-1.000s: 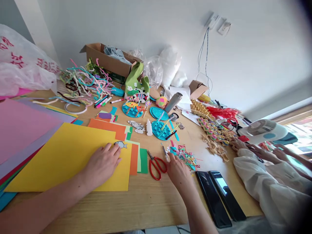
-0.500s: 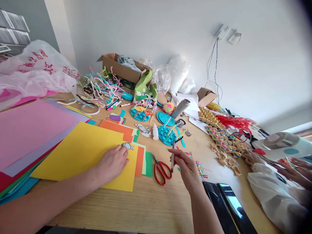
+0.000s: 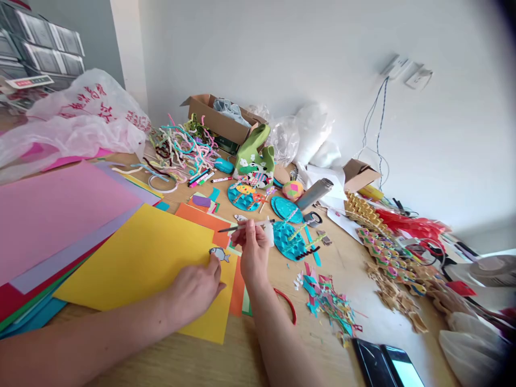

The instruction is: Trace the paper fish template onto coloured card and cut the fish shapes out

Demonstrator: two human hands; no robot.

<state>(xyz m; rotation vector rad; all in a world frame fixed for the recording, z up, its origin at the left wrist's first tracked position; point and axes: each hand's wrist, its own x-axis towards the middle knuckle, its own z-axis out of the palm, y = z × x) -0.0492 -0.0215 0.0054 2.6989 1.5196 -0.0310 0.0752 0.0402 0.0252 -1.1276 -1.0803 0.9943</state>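
A small grey paper fish cutout [image 3: 220,253] lies on the sheet of yellow paper [image 3: 141,263]. My left hand [image 3: 197,290] rests on that sheet, fingers stretched forward, with a fingertip on the fish. Just above and to the right, my right hand [image 3: 253,247] is closed on a slim pen [image 3: 229,229] whose dark point is directed left. My right forearm covers most of the red-handled scissors [image 3: 292,306]. Behind the right hand, a white glue bottle [image 3: 269,231] and another fish cutout [image 3: 239,217] are partly hidden.
Coloured paper sheets [image 3: 60,215] pile up at the left. Blue honeycomb crafts [image 3: 288,242] and a metal flask [image 3: 316,193] stand beyond my hands. Paper scraps [image 3: 330,301] and two phones [image 3: 399,365] lie at the right. Pipe cleaners [image 3: 183,145] are heaped at the back.
My right hand has moved left with the pen, from beside the scissors to near the fish, and the pen has swung to point left. My left hand stays on the yellow paper.
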